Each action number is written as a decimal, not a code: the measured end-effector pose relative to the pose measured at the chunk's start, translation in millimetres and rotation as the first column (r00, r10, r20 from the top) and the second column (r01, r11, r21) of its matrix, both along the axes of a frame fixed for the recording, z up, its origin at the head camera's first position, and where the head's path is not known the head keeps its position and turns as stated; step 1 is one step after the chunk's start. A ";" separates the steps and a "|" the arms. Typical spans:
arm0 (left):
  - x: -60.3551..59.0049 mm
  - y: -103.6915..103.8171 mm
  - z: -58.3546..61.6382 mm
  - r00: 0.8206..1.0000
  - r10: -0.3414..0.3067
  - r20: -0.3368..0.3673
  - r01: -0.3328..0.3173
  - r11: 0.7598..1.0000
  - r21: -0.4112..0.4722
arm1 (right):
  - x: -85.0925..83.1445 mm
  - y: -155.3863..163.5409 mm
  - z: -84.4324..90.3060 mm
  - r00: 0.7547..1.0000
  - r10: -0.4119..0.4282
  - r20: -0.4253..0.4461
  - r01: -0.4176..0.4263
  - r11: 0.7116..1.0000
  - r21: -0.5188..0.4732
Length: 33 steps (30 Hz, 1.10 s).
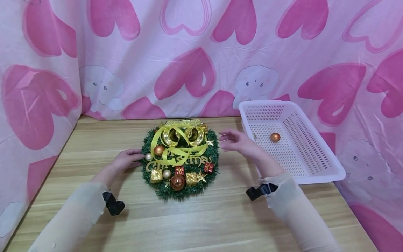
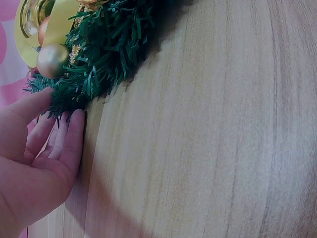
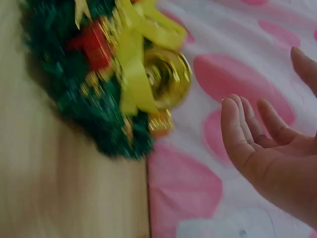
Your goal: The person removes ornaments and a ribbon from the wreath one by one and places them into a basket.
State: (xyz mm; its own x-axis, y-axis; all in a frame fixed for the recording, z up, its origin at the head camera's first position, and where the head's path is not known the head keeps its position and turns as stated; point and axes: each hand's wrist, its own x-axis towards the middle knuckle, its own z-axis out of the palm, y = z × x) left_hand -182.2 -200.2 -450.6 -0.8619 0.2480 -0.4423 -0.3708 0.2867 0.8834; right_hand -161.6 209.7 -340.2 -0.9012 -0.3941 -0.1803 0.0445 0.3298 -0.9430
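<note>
A green Christmas wreath [image 1: 196, 190] lies on the table, dressed with two gold bells [image 1: 196, 135], yellow ribbon [image 1: 173, 161], baubles, small gift boxes, stars and gold lettering. At its left edge is my left hand [image 1: 127, 159], fingers fairly straight. The left wrist view has the thumb touching the green tips and the other fingers just under them, near a pale gold bauble [image 2: 52, 61]. My right hand [image 1: 237, 141] hovers off the wreath's right side, fingers spread and holding nothing. In the right wrist view its palm [image 3: 277, 158] shows, apart from the blurred wreath.
To the right stands a white perforated plastic basket [image 1: 315, 180], with a copper-coloured bauble [image 1: 275, 137] and a small gold piece [image 1: 254, 135] inside. A pink heart-patterned cloth [image 1: 189, 73] hangs behind and beside the wooden table [image 1: 201, 224].
</note>
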 end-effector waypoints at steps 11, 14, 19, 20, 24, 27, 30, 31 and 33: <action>0.0 -0.9 -1.4 1.000 0.000 0.002 0.000 1.000 0.011 | 17.7 -45.6 -29.8 0.988 0.137 -0.063 -0.145 0.979 -0.140; -0.3 -0.6 -1.7 1.000 0.000 0.003 0.000 1.000 0.010 | 21.7 -54.8 -38.2 0.982 0.166 -0.087 -0.177 0.974 -0.144; -0.8 -0.6 -1.8 1.000 0.001 0.008 -0.001 1.000 0.009 | 28.9 -69.1 -53.4 0.969 0.208 -0.131 -0.223 0.969 -0.111; -1.0 -0.3 -1.8 1.000 0.004 0.009 -0.005 1.000 0.012 | 30.3 -71.9 -55.9 0.966 0.220 -0.138 -0.236 0.965 -0.113; -1.1 0.2 -1.8 1.000 0.009 0.007 -0.009 1.000 0.012 | 35.6 -81.2 -62.5 0.955 0.251 -0.160 -0.270 0.957 -0.109; -1.2 0.2 -2.1 1.000 0.007 0.007 -0.007 1.000 0.004 | 38.1 -86.3 -66.5 0.949 0.261 -0.175 -0.278 0.957 -0.081; -1.3 0.1 -2.0 1.000 0.001 0.008 -0.001 1.000 -0.003 | 39.0 -89.7 -71.1 0.945 0.265 -0.191 -0.280 0.958 -0.054; -1.2 -0.1 -1.7 1.000 0.000 0.009 0.000 1.000 -0.006 | 39.3 -90.4 -72.4 0.945 0.265 -0.192 -0.277 0.960 -0.040; -1.2 -0.2 -1.2 1.000 -0.001 0.012 0.001 1.000 -0.008 | 40.1 -91.5 -75.0 0.944 0.267 -0.195 -0.276 0.961 -0.017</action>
